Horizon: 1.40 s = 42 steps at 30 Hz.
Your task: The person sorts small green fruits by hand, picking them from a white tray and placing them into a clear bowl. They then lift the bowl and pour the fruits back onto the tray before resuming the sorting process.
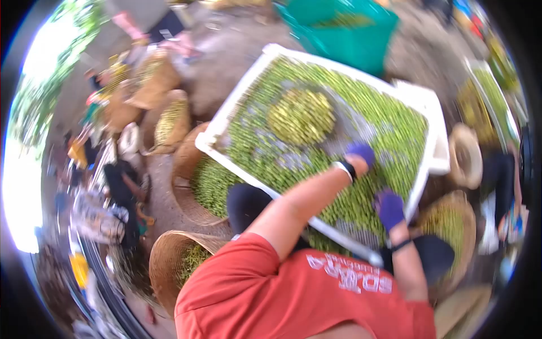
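A white-rimmed rectangular tray [344, 65] lies tilted in front of me, its mesh-like base spread with small green pod-like pieces [395, 121]. A rounded heap of yellower pieces [302, 117] sits in its upper middle. My left hand [360, 155], in a purple glove, is over the green pieces near the tray's middle. My right hand [389, 209], gloved the same way, is low among the pieces at the near right side. Blur hides the fingers of both hands, so I cannot make out whether either holds anything.
Woven baskets of green pieces stand at the left [183, 169], the lower left [164, 265] and the right [460, 220]. Beyond the tray is a green plastic sheet container [344, 34]. An empty-looking pale basket [466, 155] stands at the right. Other people sit at far left and right.
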Each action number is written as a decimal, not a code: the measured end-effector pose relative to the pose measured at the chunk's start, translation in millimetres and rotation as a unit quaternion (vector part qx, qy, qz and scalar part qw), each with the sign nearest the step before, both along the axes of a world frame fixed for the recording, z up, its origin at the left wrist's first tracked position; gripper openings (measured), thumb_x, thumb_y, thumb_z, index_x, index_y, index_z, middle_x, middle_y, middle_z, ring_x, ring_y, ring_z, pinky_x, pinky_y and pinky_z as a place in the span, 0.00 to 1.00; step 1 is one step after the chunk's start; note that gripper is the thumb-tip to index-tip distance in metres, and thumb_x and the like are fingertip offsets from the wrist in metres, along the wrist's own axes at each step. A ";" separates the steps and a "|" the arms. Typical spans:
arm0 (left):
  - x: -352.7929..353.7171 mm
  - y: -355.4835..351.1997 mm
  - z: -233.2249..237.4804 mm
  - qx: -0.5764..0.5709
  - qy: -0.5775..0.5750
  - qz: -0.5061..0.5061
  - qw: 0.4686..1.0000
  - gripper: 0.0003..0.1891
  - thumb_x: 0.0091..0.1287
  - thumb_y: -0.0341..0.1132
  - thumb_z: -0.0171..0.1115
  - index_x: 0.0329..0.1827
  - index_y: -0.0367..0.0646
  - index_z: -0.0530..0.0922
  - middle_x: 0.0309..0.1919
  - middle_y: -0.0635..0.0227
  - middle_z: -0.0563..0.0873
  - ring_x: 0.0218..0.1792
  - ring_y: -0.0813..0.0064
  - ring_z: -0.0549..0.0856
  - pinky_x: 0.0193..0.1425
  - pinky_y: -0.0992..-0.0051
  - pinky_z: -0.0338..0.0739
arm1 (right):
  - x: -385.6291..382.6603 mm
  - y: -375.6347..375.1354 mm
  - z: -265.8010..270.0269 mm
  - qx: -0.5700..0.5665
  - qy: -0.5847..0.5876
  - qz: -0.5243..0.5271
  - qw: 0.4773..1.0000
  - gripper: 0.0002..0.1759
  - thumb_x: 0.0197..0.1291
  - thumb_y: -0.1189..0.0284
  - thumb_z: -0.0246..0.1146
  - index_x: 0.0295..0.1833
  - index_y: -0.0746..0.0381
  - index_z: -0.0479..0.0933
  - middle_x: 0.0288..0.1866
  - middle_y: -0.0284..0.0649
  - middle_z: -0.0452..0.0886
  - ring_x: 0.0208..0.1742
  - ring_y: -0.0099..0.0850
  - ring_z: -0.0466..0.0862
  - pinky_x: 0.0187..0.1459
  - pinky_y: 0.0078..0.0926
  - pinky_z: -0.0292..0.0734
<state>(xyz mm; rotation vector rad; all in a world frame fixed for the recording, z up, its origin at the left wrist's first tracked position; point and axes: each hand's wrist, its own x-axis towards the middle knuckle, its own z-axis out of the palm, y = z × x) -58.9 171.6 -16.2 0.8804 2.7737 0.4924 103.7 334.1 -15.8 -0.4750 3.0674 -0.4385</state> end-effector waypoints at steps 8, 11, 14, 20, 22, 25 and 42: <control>1.7 -4.9 -18.4 -0.088 0.006 -0.007 0.996 0.07 0.53 0.38 0.64 0.30 0.46 0.86 0.34 0.59 0.87 0.38 0.59 0.86 0.42 0.62 0.79 | -13.7 -7.7 24.6 -0.197 0.055 -0.010 0.979 0.19 0.47 0.77 0.63 0.48 0.66 0.76 0.42 0.51 0.80 0.44 0.50 0.79 0.48 0.41 0.74; 0.6 -2.9 -49.1 -0.048 -0.026 -0.004 0.998 0.03 0.52 0.40 0.65 0.27 0.55 0.84 0.29 0.66 0.85 0.35 0.63 0.86 0.37 0.65 0.79 | -16.1 -21.0 50.9 -0.263 0.060 -0.025 0.963 0.15 0.45 0.80 0.61 0.43 0.67 0.77 0.39 0.50 0.80 0.41 0.47 0.80 0.45 0.39 0.75; 12.9 -10.6 -54.2 0.023 -0.085 -0.017 0.996 0.02 0.51 0.40 0.66 0.27 0.58 0.82 0.25 0.70 0.84 0.32 0.65 0.85 0.34 0.67 0.78 | -18.5 -25.7 56.5 -0.315 0.087 -0.012 0.945 0.13 0.44 0.80 0.62 0.40 0.67 0.77 0.35 0.47 0.78 0.36 0.42 0.79 0.42 0.36 0.74; 78.9 -29.9 -5.4 0.102 0.050 -0.043 0.993 0.10 0.51 0.41 0.63 0.29 0.44 0.80 0.26 0.55 0.84 0.31 0.52 0.84 0.37 0.60 0.79 | -8.5 -45.3 82.7 -0.296 0.081 0.004 0.952 0.13 0.44 0.82 0.61 0.40 0.68 0.75 0.34 0.46 0.76 0.36 0.41 0.77 0.42 0.34 0.73; 84.3 -29.5 -10.3 0.125 0.041 -0.063 0.989 0.17 0.59 0.48 0.60 0.35 0.41 0.79 0.28 0.56 0.83 0.35 0.52 0.82 0.42 0.60 0.79 | -8.3 -46.8 79.3 -0.304 0.099 0.012 0.947 0.13 0.44 0.82 0.61 0.40 0.67 0.75 0.34 0.46 0.76 0.36 0.42 0.77 0.42 0.34 0.73; 85.4 -25.8 -36.6 0.144 0.029 -0.055 0.988 0.18 0.59 0.49 0.61 0.39 0.43 0.80 0.28 0.57 0.83 0.36 0.55 0.83 0.42 0.61 0.79 | -7.8 -46.1 76.8 -0.310 0.077 0.022 0.948 0.14 0.45 0.83 0.61 0.41 0.67 0.75 0.36 0.47 0.77 0.39 0.44 0.78 0.44 0.36 0.73; 125.4 -46.7 20.6 0.407 0.060 -0.091 0.907 0.06 0.63 0.35 0.55 0.39 0.47 0.78 0.29 0.57 0.81 0.32 0.55 0.81 0.34 0.63 0.77 | -3.2 -42.1 65.4 -0.276 0.083 0.034 0.957 0.18 0.46 0.80 0.61 0.47 0.67 0.76 0.44 0.52 0.78 0.47 0.49 0.77 0.52 0.41 0.71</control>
